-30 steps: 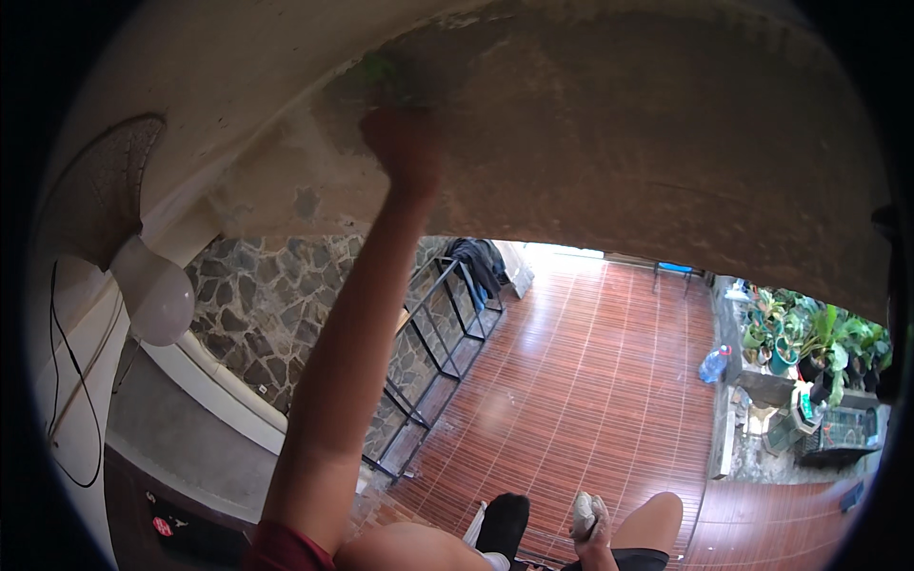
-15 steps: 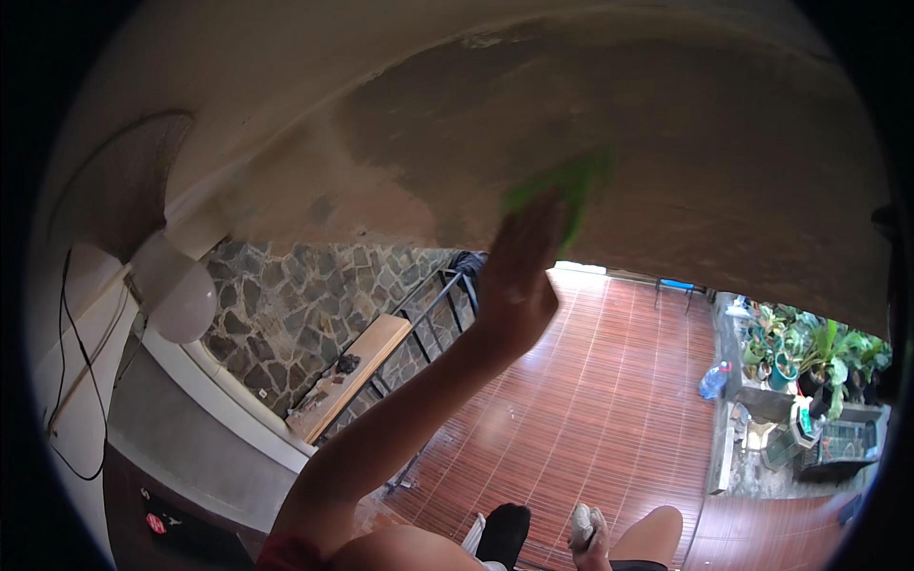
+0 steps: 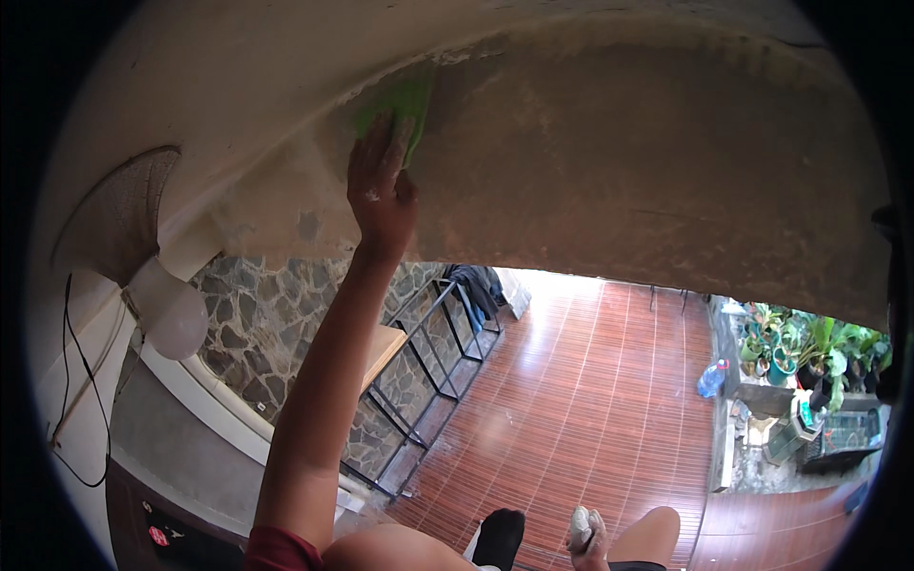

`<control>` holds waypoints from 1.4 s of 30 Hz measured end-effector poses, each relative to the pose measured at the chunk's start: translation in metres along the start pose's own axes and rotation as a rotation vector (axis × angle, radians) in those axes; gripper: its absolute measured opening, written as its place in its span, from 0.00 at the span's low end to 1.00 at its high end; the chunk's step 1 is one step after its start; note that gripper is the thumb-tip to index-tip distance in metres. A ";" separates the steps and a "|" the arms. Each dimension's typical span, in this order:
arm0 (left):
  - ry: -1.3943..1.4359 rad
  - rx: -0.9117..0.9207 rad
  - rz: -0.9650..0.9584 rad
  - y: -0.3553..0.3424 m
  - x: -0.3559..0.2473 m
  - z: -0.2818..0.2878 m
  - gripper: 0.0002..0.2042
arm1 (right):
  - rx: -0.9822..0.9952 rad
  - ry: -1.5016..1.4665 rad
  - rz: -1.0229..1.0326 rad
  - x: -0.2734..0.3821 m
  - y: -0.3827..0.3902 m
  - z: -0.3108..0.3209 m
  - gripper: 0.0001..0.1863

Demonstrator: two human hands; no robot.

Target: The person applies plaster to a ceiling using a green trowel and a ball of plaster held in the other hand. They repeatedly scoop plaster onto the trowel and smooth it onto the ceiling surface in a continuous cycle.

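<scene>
Green flat piece [image 3: 407,93], lying against the upper left part of the brown-grey plastered surface [image 3: 619,162] that spans the top of the view. Your left hand [image 3: 381,190] is laid over its lower part, back of the hand toward the camera, fingers extended upward and thumb to the right; it holds the piece against the plaster, although the exact grip beneath the fingers is hidden. Whitish smears mark the hand, and a dark red sleeve [image 3: 281,552] appears at the lower edge.

Your right hand [image 3: 594,552], low in the view and well apart from the left, appears closed around a whitish lump [image 3: 580,523]; its fingers are too small to separate clearly. Just left of it is a black sock [image 3: 500,541].

Surroundings: at left, a round pale lamp globe [image 3: 177,324] and a stone-faced wall [image 3: 257,314]; beyond your forearm, a wooden board [image 3: 386,352] beside a black metal frame [image 3: 369,482]; below, a reddish striped floor [image 3: 571,409]; at right, a clear bluish bottle [image 3: 710,381] near potted plants [image 3: 819,338].
</scene>
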State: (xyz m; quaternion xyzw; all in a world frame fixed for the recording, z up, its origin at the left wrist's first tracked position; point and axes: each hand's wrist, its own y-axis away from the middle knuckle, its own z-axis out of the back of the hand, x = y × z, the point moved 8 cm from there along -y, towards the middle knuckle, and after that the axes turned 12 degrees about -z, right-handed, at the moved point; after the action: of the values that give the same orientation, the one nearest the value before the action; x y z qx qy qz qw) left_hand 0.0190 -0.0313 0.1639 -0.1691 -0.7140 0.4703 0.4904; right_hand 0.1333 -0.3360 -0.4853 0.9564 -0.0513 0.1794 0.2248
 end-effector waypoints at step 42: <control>0.105 -0.018 0.079 -0.005 -0.060 -0.004 0.25 | -0.022 -0.084 -0.119 -0.011 -0.003 -0.001 0.14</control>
State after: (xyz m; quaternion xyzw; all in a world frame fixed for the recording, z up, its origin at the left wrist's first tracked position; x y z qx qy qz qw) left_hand 0.0510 -0.0737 0.1364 -0.2258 -0.6842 0.4733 0.5068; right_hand 0.1230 -0.3326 -0.4893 0.9620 -0.0056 0.1246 0.2430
